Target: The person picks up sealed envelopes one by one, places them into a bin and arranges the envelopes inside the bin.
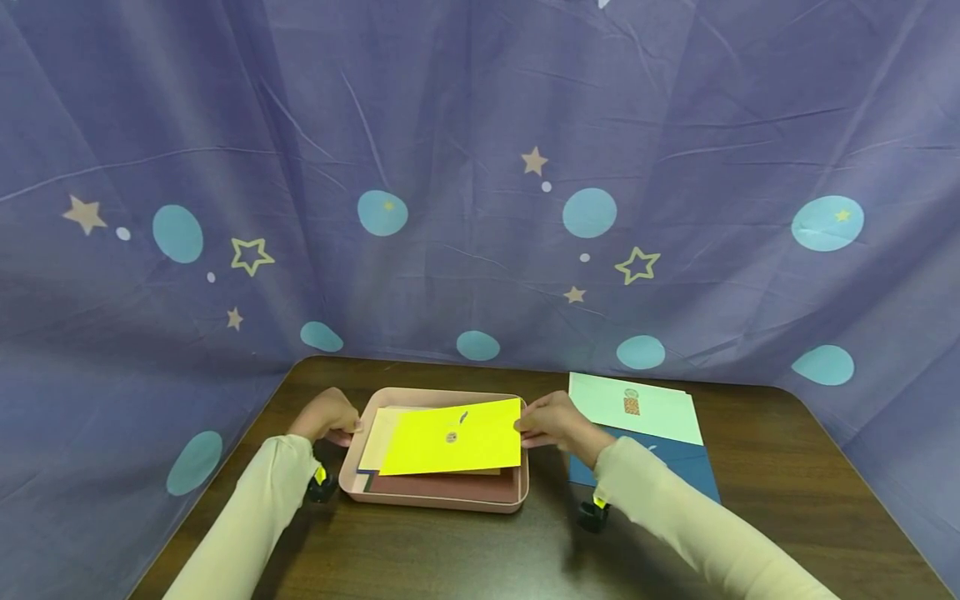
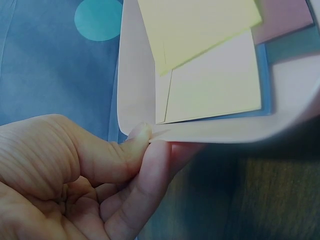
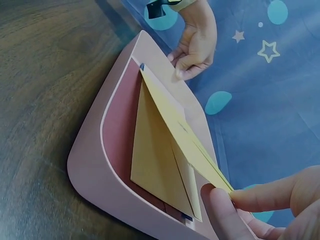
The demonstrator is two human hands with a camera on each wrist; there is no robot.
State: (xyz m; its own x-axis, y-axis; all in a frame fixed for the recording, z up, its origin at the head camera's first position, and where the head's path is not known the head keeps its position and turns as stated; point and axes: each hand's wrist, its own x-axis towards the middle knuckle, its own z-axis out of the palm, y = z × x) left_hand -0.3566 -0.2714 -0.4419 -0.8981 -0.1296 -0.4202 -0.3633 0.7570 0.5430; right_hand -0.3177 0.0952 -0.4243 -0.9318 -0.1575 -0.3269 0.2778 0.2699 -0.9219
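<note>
A bright yellow card with small printed pictures lies tilted over a pink tray, its right end raised. My right hand pinches that right end between thumb and fingers, as the right wrist view also shows. On the tray's left side, my left hand pinches the rim between thumb and forefinger. Below the yellow card, inside the tray, rests a cream paper piece with a fold or seam line near one end. A blue edge shows beneath it, and a dark red surface lies lower down.
Right of the tray, a pale green sheet with a small printed picture overlaps a dark blue flat piece on the brown wooden table. A purple curtain with stars and blue spots hangs behind the table.
</note>
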